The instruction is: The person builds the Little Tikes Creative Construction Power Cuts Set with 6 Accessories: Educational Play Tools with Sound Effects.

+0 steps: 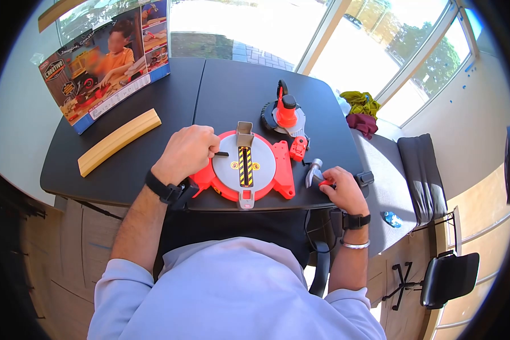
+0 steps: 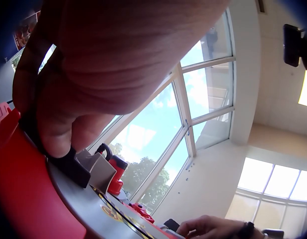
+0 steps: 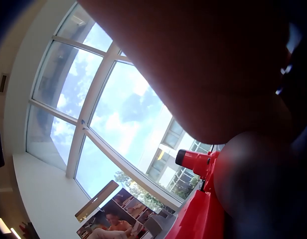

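Observation:
A red toy saw base with a round grey disc (image 1: 224, 168) lies near the table's front edge. At the disc's left side my left hand (image 1: 186, 152) pinches a black bar (image 1: 221, 154); in the left wrist view the fingers of that hand (image 2: 118, 59) lie on the black bar (image 2: 74, 169), beside a grey bracket (image 2: 100, 172). To the right of the base, my right hand (image 1: 345, 192) grips the red handle of a toy hammer (image 1: 313, 173), its grey head pointing away. The right wrist view shows that hand (image 3: 208, 69) dark and close, the hammer hidden.
A red and black toy saw (image 1: 287, 116) stands behind the base, near a small red part (image 1: 298, 148). A curved wooden piece (image 1: 119, 141) and a large picture box (image 1: 110, 62) are at the left. A black object (image 1: 364, 178) lies at the right edge.

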The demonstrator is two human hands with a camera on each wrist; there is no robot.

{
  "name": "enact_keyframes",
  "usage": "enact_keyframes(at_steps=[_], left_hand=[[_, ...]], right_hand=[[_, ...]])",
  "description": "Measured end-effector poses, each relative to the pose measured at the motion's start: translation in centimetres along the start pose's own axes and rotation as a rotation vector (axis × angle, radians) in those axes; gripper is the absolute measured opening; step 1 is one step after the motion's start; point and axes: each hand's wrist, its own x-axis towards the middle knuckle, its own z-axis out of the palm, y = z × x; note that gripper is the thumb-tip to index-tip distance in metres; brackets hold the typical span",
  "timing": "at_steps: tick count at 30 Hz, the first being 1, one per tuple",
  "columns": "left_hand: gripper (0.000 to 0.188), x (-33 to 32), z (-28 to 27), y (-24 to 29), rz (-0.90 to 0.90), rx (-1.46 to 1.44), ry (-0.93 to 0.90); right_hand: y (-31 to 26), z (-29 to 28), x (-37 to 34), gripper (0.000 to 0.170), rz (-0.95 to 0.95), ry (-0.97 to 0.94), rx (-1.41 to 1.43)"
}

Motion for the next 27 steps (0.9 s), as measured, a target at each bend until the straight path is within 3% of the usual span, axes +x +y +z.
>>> enact_keyframes(at_steps=[8,15,18,27], left_hand=[[0.013,0.1,0.2,-0.3,0.006,-0.02,0.002],[0.012,0.1,0.2,-0.3,0.008,-0.011,-0.008],[0.011,0.2,0.2,-0.3,-0.009,-0.044,-0.01],[0.009,0.2,0.1,-0.1,-0.012,-0.032,-0.016]], right_hand=[[0.6,0.4,0.8,0.031,0.044,0.313,0.102],[2.5,1.2,2.5,0.035,0.274,0.35,0.032],[3.9,2.2,3.0,0.036,0.243,0.374,-0.093],[0.9,2.6,3.2,0.039,0.141,0.608,0.012]])
